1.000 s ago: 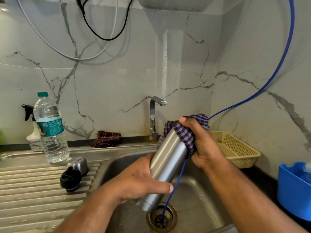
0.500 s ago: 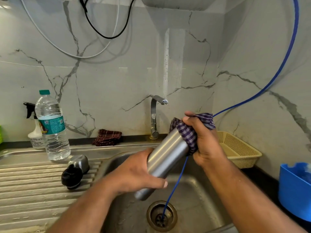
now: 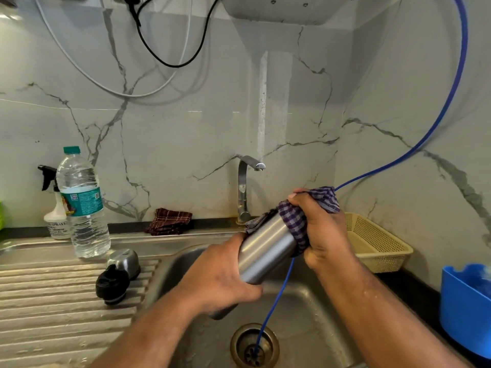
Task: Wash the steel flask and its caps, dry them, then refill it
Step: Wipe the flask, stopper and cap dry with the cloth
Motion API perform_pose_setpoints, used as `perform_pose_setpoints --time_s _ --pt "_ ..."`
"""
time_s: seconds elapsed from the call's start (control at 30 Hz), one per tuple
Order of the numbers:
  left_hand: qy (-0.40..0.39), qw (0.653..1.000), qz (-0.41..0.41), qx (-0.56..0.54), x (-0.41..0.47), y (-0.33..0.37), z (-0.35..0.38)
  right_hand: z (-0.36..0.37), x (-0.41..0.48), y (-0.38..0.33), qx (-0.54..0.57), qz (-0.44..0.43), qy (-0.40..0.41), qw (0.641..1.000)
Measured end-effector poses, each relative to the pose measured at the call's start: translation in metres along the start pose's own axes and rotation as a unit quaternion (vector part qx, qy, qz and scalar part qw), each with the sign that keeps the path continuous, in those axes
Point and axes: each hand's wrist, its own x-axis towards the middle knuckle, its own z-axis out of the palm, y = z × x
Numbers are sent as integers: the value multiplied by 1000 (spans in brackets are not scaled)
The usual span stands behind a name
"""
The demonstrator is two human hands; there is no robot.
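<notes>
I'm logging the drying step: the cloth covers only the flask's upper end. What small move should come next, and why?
Probably draw the checked cloth down the flask toward the left hand: the right hand grips it bunched over the upper end only, the steel between both hands lies bare, and the left hand holds the lower body.

Bare left forearm (image 3: 159,330), wet right forearm (image 3: 372,314)

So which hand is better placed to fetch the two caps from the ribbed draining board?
Probably the left hand: the black cap and steel cap lie on its side, while the right hand holds the checked purple cloth over the steel flask.
</notes>
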Motion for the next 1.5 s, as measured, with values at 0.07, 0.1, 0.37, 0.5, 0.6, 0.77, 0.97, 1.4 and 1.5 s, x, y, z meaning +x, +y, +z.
perform_pose_setpoints --time_s 0.07,0.1,0.37,0.5,0.6,0.77,0.97,1.4,1.5 --pt "-100 993 -21 -62 -3 -7 -18 1 -3 -1 2 -1 -56 998" --pt "-155 980 -32 -118 -6 -12 -24 2 -5 -1 5 2 -90 996" --pt "-253 909 -40 -328 -15 -16 -25 4 -13 -15 57 -23 -171 983" --pt "-135 984 -59 -103 -16 9 -15 -1 2 -7 6 -5 -16 1000" --pt "-4 994 -30 104 -10 8 2 -4 10 7 8 16 72 997" --pt "68 988 -17 138 -3 2 7 1 3 14 26 45 4 999" --pt "38 985 -46 -162 -6 8 4 9 -12 22 43 65 -166 983" --pt "118 969 -41 -212 -6 8 -1 21 -38 38 -83 57 -235 967" --pt "78 974 -19 -211 -8 10 -5 19 -30 23 -28 21 -203 979"
